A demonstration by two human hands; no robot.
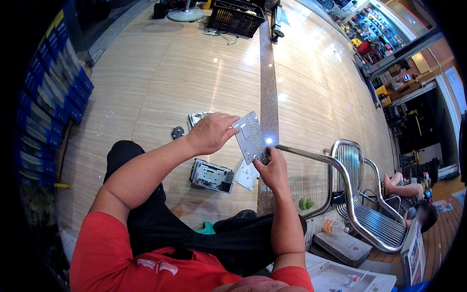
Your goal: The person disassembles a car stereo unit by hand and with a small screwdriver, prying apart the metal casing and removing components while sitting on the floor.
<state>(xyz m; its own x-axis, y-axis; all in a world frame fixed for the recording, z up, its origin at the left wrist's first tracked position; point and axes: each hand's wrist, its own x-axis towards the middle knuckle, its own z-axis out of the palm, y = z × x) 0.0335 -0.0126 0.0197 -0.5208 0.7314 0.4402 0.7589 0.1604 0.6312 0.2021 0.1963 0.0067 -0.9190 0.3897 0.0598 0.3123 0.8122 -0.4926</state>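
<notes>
A flat silver metal plate (248, 136) with slots and holes is held tilted in the air. My left hand (211, 130) grips its upper left edge with fingers bent, and my right hand (272, 170) grips its lower right end. Below, an opened metal device chassis (212, 176) lies on the floor beside a white sheet (247, 177) with small pieces on it. A small round black part (177, 133) and another silver part (193, 119) lie behind my left hand.
Stacked blue boxes (52, 97) stand left. A steel chair (369, 228) is at the right, near a green object (305, 203) and another person (408, 199) lying down. A black crate (236, 19) and stand base (185, 15) are at the back.
</notes>
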